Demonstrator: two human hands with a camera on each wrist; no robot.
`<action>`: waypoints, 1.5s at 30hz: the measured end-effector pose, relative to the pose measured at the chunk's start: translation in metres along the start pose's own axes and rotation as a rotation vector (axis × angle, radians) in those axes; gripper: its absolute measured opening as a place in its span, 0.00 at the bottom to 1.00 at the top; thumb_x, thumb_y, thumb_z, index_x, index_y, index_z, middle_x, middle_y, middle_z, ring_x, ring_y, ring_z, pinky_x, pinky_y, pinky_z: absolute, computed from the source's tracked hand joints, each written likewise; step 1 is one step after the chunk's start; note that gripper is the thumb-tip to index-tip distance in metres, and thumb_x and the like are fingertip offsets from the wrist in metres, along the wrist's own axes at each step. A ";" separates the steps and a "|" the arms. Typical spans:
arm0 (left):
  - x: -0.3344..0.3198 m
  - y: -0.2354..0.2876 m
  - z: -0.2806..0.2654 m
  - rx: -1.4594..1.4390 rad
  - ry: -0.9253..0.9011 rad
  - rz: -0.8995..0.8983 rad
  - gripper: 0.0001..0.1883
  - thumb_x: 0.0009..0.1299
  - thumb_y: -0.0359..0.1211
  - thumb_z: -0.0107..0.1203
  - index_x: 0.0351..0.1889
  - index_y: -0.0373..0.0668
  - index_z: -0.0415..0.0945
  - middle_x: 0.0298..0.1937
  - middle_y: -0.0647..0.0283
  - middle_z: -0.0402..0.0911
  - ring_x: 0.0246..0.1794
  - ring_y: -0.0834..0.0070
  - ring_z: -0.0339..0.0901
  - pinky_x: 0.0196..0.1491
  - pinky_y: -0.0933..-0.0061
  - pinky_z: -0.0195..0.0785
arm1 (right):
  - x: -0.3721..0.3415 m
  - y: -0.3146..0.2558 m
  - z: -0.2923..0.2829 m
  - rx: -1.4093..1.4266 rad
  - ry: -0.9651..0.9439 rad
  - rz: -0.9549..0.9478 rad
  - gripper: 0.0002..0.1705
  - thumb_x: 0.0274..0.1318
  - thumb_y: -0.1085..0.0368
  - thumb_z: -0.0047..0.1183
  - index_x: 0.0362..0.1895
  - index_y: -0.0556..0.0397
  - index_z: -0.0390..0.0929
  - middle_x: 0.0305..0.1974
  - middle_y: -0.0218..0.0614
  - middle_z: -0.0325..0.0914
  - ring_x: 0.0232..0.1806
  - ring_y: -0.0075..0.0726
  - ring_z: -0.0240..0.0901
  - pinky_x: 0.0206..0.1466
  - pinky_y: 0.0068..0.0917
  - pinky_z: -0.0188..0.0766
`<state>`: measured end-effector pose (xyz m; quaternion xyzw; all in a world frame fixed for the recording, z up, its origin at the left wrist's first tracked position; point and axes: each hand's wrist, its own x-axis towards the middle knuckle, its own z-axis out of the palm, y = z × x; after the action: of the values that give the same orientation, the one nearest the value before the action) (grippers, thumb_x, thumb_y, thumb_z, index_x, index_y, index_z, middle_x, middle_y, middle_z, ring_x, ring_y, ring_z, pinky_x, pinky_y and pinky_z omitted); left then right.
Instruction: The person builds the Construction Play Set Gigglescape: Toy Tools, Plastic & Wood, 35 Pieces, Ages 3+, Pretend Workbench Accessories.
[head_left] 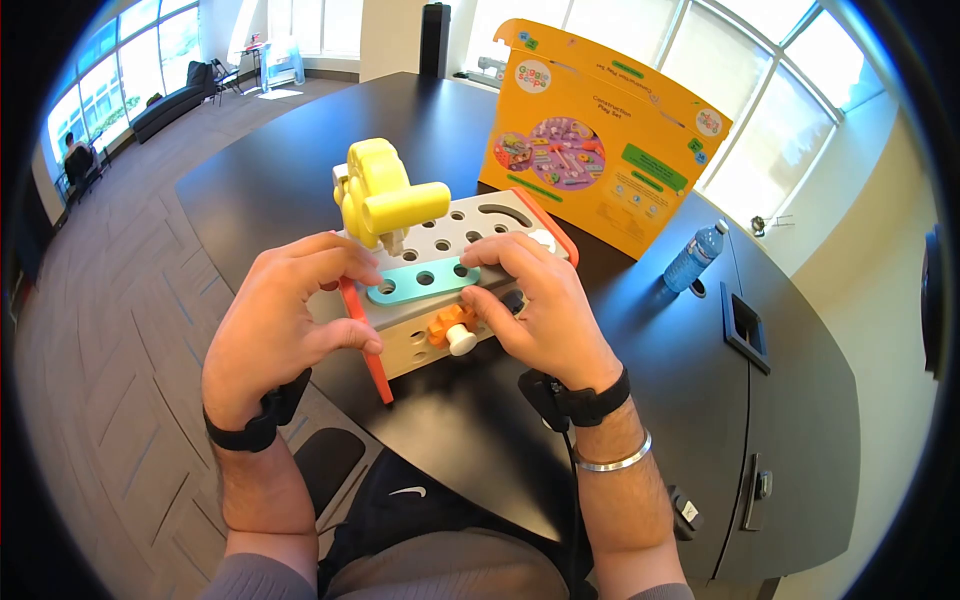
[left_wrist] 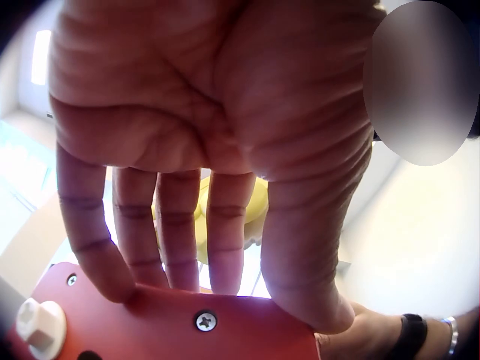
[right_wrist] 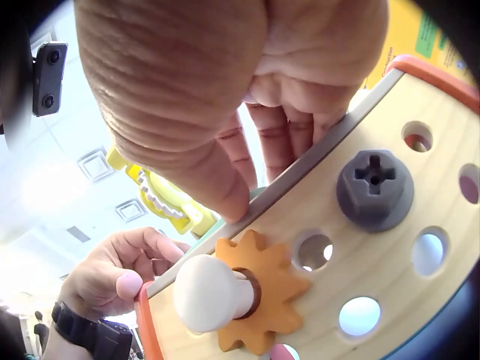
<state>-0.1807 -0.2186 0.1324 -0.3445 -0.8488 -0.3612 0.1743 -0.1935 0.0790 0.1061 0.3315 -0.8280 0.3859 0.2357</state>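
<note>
A teal strip with holes (head_left: 425, 281) lies on the grey top of a toy workbench (head_left: 400, 345). My left hand (head_left: 285, 320) rests at the bench's left end, fingertips by the strip's end and thumb at the red side panel (head_left: 368, 345). In the left wrist view, the left hand's (left_wrist: 202, 172) fingers reach down to the red panel (left_wrist: 247, 322). Fingertips of my right hand (head_left: 545, 310) touch the strip's right end, its thumb at the front edge. An orange gear (right_wrist: 259, 292) with a white bolt (right_wrist: 204, 292) sits on the front, beside a grey bolt (right_wrist: 374, 190).
A yellow toy piece (head_left: 385, 195) stands on the bench's back left. Behind the bench, a yellow-orange box (head_left: 600, 140) stands upright on the dark table (head_left: 440, 440). To the right are a water bottle (head_left: 695, 257) and a table socket opening (head_left: 745, 327).
</note>
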 end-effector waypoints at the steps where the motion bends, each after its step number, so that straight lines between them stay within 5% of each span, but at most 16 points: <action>1: 0.000 0.000 0.000 -0.005 0.002 -0.034 0.32 0.50 0.41 0.88 0.51 0.38 0.88 0.54 0.57 0.92 0.55 0.57 0.89 0.61 0.61 0.82 | 0.000 0.000 0.001 -0.007 0.011 -0.014 0.15 0.66 0.69 0.68 0.55 0.56 0.83 0.51 0.45 0.84 0.56 0.58 0.83 0.60 0.44 0.80; 12: 0.001 0.003 0.001 -0.027 -0.009 -0.107 0.33 0.53 0.38 0.87 0.56 0.38 0.86 0.57 0.60 0.90 0.60 0.62 0.89 0.64 0.59 0.84 | -0.002 -0.002 0.005 -0.008 0.079 -0.017 0.15 0.63 0.72 0.70 0.52 0.56 0.84 0.49 0.47 0.83 0.54 0.61 0.82 0.58 0.47 0.80; 15: 0.002 0.002 0.003 -0.013 -0.013 -0.116 0.33 0.55 0.37 0.86 0.58 0.38 0.86 0.59 0.60 0.90 0.62 0.61 0.89 0.67 0.58 0.84 | -0.003 -0.002 0.006 -0.049 0.065 0.039 0.17 0.62 0.72 0.71 0.54 0.57 0.86 0.52 0.43 0.87 0.56 0.49 0.86 0.60 0.40 0.83; 17: 0.003 0.001 0.004 -0.053 -0.016 -0.140 0.33 0.57 0.37 0.86 0.59 0.38 0.85 0.61 0.60 0.89 0.64 0.61 0.88 0.70 0.56 0.83 | -0.003 -0.001 0.006 -0.019 0.095 0.002 0.15 0.62 0.71 0.70 0.52 0.56 0.84 0.49 0.48 0.83 0.53 0.62 0.82 0.57 0.48 0.80; 21: 0.003 0.003 0.005 -0.053 -0.027 -0.135 0.33 0.58 0.38 0.86 0.60 0.38 0.85 0.61 0.60 0.89 0.66 0.62 0.87 0.71 0.56 0.83 | 0.000 0.002 -0.007 -0.042 0.068 -0.030 0.16 0.61 0.71 0.71 0.53 0.56 0.84 0.49 0.48 0.83 0.53 0.63 0.83 0.57 0.48 0.81; 23: 0.002 0.003 0.008 -0.080 0.033 -0.076 0.32 0.56 0.33 0.84 0.58 0.35 0.82 0.57 0.55 0.89 0.56 0.52 0.88 0.64 0.54 0.83 | 0.000 0.002 -0.019 -0.087 0.088 -0.067 0.16 0.60 0.72 0.72 0.52 0.56 0.85 0.49 0.49 0.85 0.53 0.62 0.85 0.58 0.47 0.82; 29: 0.002 -0.001 0.009 -0.093 0.051 -0.074 0.32 0.57 0.32 0.83 0.58 0.34 0.81 0.56 0.54 0.89 0.56 0.49 0.87 0.64 0.54 0.82 | -0.004 -0.021 -0.065 -0.122 0.239 -0.041 0.14 0.59 0.72 0.75 0.48 0.58 0.87 0.45 0.47 0.90 0.49 0.52 0.89 0.58 0.38 0.83; 33: 0.002 -0.001 0.010 -0.103 0.066 -0.054 0.32 0.57 0.30 0.82 0.59 0.35 0.81 0.56 0.53 0.88 0.55 0.49 0.86 0.61 0.55 0.82 | -0.013 -0.044 -0.098 -0.244 0.357 -0.162 0.15 0.58 0.73 0.77 0.47 0.59 0.88 0.46 0.45 0.91 0.46 0.43 0.88 0.53 0.33 0.83; 36: 0.002 0.010 0.006 0.018 0.001 -0.100 0.31 0.58 0.29 0.82 0.61 0.36 0.84 0.60 0.56 0.89 0.61 0.58 0.88 0.68 0.57 0.83 | -0.024 -0.066 -0.113 -0.247 0.422 -0.180 0.15 0.57 0.72 0.78 0.47 0.59 0.88 0.46 0.46 0.91 0.45 0.45 0.88 0.53 0.33 0.83; 38: 0.000 0.024 0.007 0.211 0.090 0.020 0.26 0.57 0.31 0.83 0.53 0.36 0.86 0.52 0.56 0.91 0.53 0.57 0.89 0.56 0.61 0.83 | -0.032 -0.070 -0.116 -0.263 0.425 -0.206 0.16 0.56 0.72 0.79 0.47 0.60 0.88 0.46 0.47 0.91 0.46 0.47 0.88 0.53 0.35 0.84; 45: -0.007 0.058 0.009 0.073 0.084 0.079 0.20 0.56 0.36 0.85 0.39 0.39 0.87 0.42 0.60 0.91 0.43 0.62 0.89 0.46 0.65 0.80 | -0.082 -0.038 -0.103 -0.449 0.043 0.010 0.16 0.57 0.74 0.75 0.48 0.56 0.86 0.48 0.42 0.87 0.52 0.55 0.84 0.55 0.44 0.83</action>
<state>-0.1345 -0.1859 0.1509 -0.3558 -0.8391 -0.3371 0.2362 -0.0971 0.1725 0.1325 0.2582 -0.8896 0.2002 0.3192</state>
